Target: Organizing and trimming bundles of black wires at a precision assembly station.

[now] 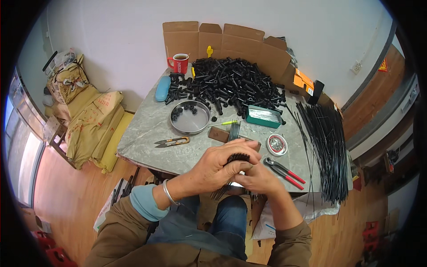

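Above the table's front edge my two hands come together. My left hand (218,161) is closed around a small black part with a curved row of ridges (239,157), which shows between thumb and fingers. Pressed against it from the right is my right hand (259,177), its fingers bent inward; what they grip is mostly hidden. Thin dark rods (234,129) stick out beyond my hands over a brown block (219,134), and more rod ends (219,193) show below them. Red-handled pliers (287,173) lie to the right, next to a round tub of small metal pieces (277,145).
Black plastic parts (235,84) are heaped before a cardboard screen (242,38). A round metal pan (190,127), snips (172,142), blue case (163,88), red mug (180,66) and green tray of pins (263,116) stand around. Long black rods (327,151) overhang the right edge.
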`<state>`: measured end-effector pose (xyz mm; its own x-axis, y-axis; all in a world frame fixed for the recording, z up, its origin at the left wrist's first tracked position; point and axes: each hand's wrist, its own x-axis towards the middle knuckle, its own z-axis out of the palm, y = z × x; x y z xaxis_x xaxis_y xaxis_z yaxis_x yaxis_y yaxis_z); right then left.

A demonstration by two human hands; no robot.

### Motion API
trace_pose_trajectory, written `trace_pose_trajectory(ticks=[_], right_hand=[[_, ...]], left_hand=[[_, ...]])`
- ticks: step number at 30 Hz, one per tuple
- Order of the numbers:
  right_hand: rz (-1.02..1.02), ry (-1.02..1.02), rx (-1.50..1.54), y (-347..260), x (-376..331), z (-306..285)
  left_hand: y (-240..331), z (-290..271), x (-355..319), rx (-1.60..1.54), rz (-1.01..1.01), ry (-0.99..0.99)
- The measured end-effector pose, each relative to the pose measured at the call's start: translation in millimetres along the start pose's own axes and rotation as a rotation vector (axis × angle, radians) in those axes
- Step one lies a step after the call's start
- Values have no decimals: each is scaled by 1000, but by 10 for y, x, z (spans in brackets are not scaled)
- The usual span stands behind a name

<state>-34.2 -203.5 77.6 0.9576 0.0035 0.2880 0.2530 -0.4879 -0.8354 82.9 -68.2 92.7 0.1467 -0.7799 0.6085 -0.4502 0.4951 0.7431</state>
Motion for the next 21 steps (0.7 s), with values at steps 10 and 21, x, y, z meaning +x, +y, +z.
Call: trace_pose_trajectory(ticks=[10, 21], right_hand=[[592, 234, -944, 1498, 327, -1387], [382, -58, -1240, 1749, 422, -1254]], left_hand=[[-10, 52, 31, 57, -45, 79], [-53, 29, 37, 81, -11, 80]])
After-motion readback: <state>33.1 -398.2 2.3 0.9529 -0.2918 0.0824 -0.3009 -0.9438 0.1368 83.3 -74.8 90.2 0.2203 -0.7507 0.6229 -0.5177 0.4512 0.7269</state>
